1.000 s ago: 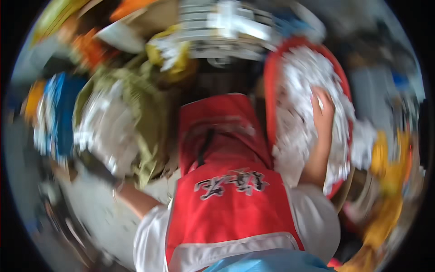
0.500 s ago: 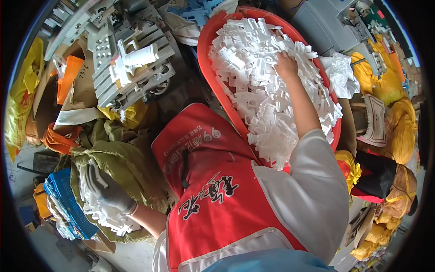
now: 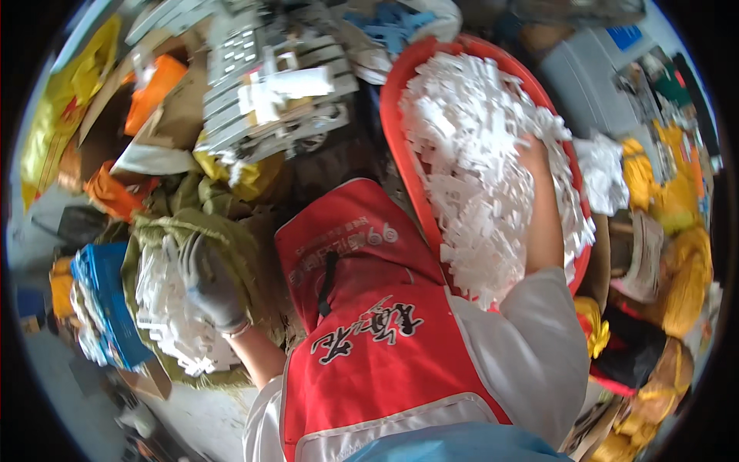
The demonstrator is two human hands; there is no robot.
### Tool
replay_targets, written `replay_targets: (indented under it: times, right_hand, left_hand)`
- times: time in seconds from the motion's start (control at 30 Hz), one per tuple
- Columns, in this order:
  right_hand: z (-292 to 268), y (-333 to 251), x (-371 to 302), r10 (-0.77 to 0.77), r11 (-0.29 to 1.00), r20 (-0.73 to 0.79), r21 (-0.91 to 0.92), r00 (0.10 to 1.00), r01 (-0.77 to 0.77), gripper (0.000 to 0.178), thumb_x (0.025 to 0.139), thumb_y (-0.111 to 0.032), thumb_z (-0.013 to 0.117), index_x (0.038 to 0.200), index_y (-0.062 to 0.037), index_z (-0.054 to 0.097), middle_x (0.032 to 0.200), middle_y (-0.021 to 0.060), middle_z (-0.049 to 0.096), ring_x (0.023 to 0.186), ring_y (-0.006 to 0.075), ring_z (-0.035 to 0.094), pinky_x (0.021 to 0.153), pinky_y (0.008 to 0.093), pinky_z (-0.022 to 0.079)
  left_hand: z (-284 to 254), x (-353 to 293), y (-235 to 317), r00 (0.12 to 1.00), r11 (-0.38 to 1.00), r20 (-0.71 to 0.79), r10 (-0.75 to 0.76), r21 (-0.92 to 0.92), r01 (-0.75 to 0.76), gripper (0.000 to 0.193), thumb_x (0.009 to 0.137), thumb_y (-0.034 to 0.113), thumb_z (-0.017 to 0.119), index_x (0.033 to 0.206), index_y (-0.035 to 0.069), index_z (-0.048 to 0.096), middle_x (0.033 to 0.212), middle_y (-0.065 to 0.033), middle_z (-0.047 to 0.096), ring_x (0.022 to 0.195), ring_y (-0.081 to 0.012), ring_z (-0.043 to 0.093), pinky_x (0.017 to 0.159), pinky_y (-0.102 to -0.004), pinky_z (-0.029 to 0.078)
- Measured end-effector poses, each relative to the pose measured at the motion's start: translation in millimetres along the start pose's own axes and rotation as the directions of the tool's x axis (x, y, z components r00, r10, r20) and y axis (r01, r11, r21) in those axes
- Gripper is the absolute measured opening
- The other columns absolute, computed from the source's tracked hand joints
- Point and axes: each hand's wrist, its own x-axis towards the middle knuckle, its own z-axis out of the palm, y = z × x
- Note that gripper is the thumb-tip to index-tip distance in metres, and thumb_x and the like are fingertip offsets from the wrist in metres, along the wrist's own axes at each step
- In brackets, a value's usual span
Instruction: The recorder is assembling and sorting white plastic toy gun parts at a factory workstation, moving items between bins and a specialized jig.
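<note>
My left hand (image 3: 212, 286), in a pale grey glove, lies over the right side of an olive woven sack (image 3: 254, 254). Its fingers are stretched out beside a heap of white plastic parts (image 3: 165, 300) in the sack mouth, and nothing shows in its grip. Out to the right, my bare right hand (image 3: 531, 154) reaches onto a large pile of similar white plastic parts (image 3: 481, 185). An oval red tub (image 3: 402, 146) holds that pile. Blur and the parts hide the right fingertips, so any held piece cannot be made out.
A slatted grey metal fixture (image 3: 219, 127) bears a white plastic part (image 3: 300, 83) at upper left. Left of the sack stands a blue crate (image 3: 115, 308). Cardboard boxes (image 3: 104, 127) lie farther left; yellow sacks (image 3: 681, 269) and a crumpled white bag (image 3: 600, 173) line the right.
The whole view has shifted and blurred. My left hand has moved from over the sack's white parts to their right side. My right hand stays at the tub's pile, nearer its right rim.
</note>
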Motion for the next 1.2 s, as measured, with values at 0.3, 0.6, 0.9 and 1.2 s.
replay_targets:
  times: [0.3, 0.6, 0.9, 1.2]
  right_hand:
    - [-35.3, -68.7, -41.7, -0.213, 0.967, -0.051, -0.151, 0.976, 0.203, 0.050, 0.074, -0.002, 0.069, 0.123, -0.0023, 0.055, 0.121, 0.0221, 0.058, 0.114, 0.0389, 0.055, 0.096, 0.0408, 0.044]
    - [-57.0, -165.3, -64.2, -0.027, 0.653, -0.082, 0.753, 0.996, 0.080, 0.043, 0.086, -0.002, 0.062, 0.128, -0.0001, 0.055, 0.120, 0.0073, 0.060, 0.101, 0.0141, 0.057, 0.085, 0.0263, 0.045]
    - [-52.2, -292.7, -38.8, -0.264, 0.045, 0.044, 0.998, 0.963, -0.034, 0.043, 0.090, 0.000, 0.059, 0.132, 0.0005, 0.050, 0.115, 0.0055, 0.058, 0.090, 0.0077, 0.052, 0.073, 0.0226, 0.041]
    - [-35.9, -432.5, 6.4, -0.672, 0.439, -0.061, 0.770, 0.738, 0.463, 0.036, 0.086, -0.005, 0.067, 0.122, -0.0024, 0.060, 0.107, 0.0083, 0.066, 0.097, 0.0140, 0.061, 0.082, 0.0268, 0.048]
  left_hand:
    - [23.4, 46.7, 6.1, 0.998, 0.972, 0.046, 0.052, -0.232, -0.040, 0.021, 0.082, 0.005, 0.065, 0.103, 0.003, 0.067, 0.107, -0.0143, 0.067, 0.101, -0.0318, 0.063, 0.089, -0.0383, 0.049]
    - [86.8, 151.8, 28.2, 0.950, 0.882, 0.180, 0.256, -0.446, -0.153, 0.034, 0.082, 0.013, 0.068, 0.115, 0.005, 0.062, 0.110, -0.0151, 0.066, 0.103, -0.0352, 0.062, 0.089, -0.0406, 0.049]
    - [97.2, 158.5, 14.2, 0.992, 0.783, 0.102, 0.076, -0.622, 0.004, 0.031, 0.082, 0.015, 0.072, 0.109, 0.002, 0.062, 0.103, -0.0152, 0.067, 0.093, -0.0273, 0.067, 0.081, -0.0344, 0.052]
    - [44.5, 85.1, -27.5, 0.955, 0.738, -0.035, -0.295, -0.643, 0.204, 0.030, 0.087, 0.013, 0.070, 0.113, 0.000, 0.063, 0.106, -0.0070, 0.069, 0.090, -0.0110, 0.066, 0.079, -0.0255, 0.052]
